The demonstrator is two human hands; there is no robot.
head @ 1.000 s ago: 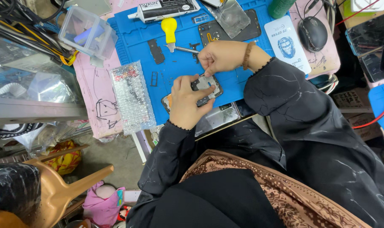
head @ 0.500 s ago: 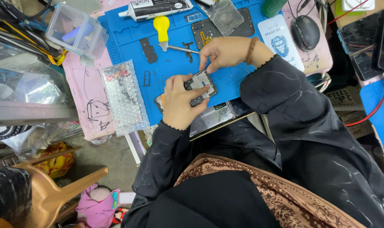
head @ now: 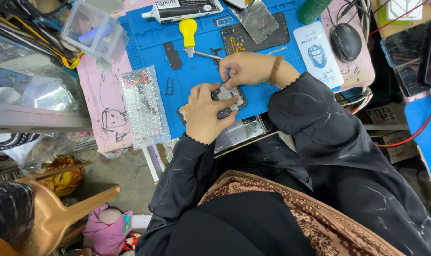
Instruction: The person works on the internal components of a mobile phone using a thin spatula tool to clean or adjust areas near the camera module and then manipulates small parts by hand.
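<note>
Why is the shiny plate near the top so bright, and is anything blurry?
Head view: the metal plate glares with reflected light; the left hand and right hand on the opened phone look sharp; the edges bend slightly.

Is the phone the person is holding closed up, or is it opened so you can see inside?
Opened. The phone, held by the left hand and right hand, shows dark inner parts, not a screen or cover.

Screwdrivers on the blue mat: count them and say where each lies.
1. A yellow-handled screwdriver lies on the blue mat, above the right hand and left hand holding the opened phone. Others may be hidden.
</note>
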